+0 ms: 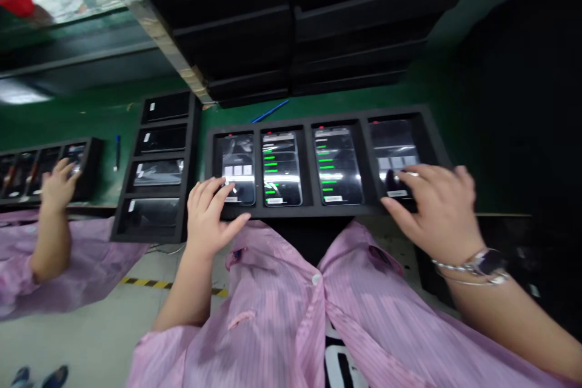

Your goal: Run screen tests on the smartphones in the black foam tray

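In front of me a black foam tray holds several smartphones, each in its own compartment. My left hand has its fingers apart at the tray's left end, fingertips over the lower part of the leftmost phone. Over at the right end my right hand spreads its fingers across the lower part of the rightmost phone; contact with the screen is unclear. Between them, the second phone and the third phone show green lines of text on dark screens. Neither hand grips anything.
A second black tray with phones stands left of mine, partly under its edge a co-worker's sleeve. A co-worker's hand is over another tray. Blue pens lie on the green table. Dark stacked trays rise behind.
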Available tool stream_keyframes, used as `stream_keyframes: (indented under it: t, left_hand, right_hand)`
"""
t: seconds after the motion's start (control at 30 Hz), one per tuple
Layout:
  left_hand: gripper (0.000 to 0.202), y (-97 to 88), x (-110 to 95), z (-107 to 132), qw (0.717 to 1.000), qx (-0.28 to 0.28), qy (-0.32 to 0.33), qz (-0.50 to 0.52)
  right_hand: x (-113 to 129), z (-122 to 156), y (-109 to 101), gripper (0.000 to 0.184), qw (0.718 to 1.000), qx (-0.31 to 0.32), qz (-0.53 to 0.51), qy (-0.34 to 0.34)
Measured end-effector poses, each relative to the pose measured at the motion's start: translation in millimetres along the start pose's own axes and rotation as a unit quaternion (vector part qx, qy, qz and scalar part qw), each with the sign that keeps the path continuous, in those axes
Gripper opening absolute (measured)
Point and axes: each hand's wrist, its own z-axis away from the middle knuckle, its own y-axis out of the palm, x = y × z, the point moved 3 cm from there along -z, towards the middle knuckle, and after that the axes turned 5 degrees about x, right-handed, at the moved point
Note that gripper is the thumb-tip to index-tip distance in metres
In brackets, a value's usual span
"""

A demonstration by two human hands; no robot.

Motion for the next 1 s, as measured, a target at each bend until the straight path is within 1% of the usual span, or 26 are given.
stream_keyframes:
  t: [0.07, 0.17, 0.23, 0.33, 0.4, 0.5, 0.57, 0.63, 0.7, 0.83, 0.93, 1.0]
  left_hand:
    - [0.059, -2.3, -1.1, -7.4, 0.999, 0.006, -0.041, -0.016]
    - [0.067, 4.4, 1.0, -17.1, 0.995, 0.049, -0.081, -0.031]
    - [0.07, 10.1, 3.2, -20.2, 0.991, 0.077, -0.1, -0.033]
    - [0.069, 12.7, 0.9, -21.2, 0.989, 0.094, -0.109, -0.038]
    - [0.069, 10.5, -6.6, -21.4, 0.991, 0.08, -0.097, -0.036]
    - [0.065, 8.9, -27.7, -21.6, 0.998, 0.057, -0.034, -0.016]
    - [0.058, 12.7, -42.5, -20.9, 0.998, 0.059, 0.013, -0.007]
    - [0.056, 18.8, -51.5, -20.3, 0.998, 0.06, 0.031, -0.017]
    - [0.057, 24.7, -54.1, -20.1, 0.997, 0.057, 0.03, -0.031]
    - [0.058, 31.0, -51.1, -22.4, 0.997, 0.055, 0.034, -0.035]
    - [0.056, 30.3, -49.1, -25.4, 0.997, 0.055, 0.037, -0.039]
    - [0.054, 26.3, -46.4, -26.4, 0.997, 0.055, 0.042, -0.031]
  right_hand:
    - [-3.2, -4.3, -0.4, 0.06, 1.0, 0.026, 0.004, 0.004]
    - [-9.4, -7.5, 5.2, 0.074, 0.999, 0.041, -0.011, 0.0]
    - [-10.9, -7.3, 6.1, 0.076, 1.0, 0.024, -0.016, -0.003]
    - [-3.5, -5.8, 2.0, 0.069, 0.998, 0.034, -0.054, -0.001]
    - [9.7, -6.0, -2.6, 0.066, 0.995, 0.037, -0.095, -0.009]
    - [36.5, -7.4, -4.2, 0.061, 0.988, 0.042, -0.138, -0.058]
    - [52.3, -7.5, -0.5, 0.056, 0.982, 0.048, -0.159, -0.094]
    - [63.1, -6.7, 3.9, 0.052, 0.978, 0.041, -0.166, -0.121]
    - [69.8, -6.1, 7.3, 0.05, 0.978, 0.031, -0.157, -0.133]
    - [79.9, -8.7, 9.3, 0.049, 0.983, 0.025, -0.131, -0.127]
    - [85.3, -13.2, 10.8, 0.053, 0.987, 0.043, -0.097, -0.117]
    - [82.5, -14.7, 10.3, 0.056, 0.988, 0.056, -0.09, -0.113]
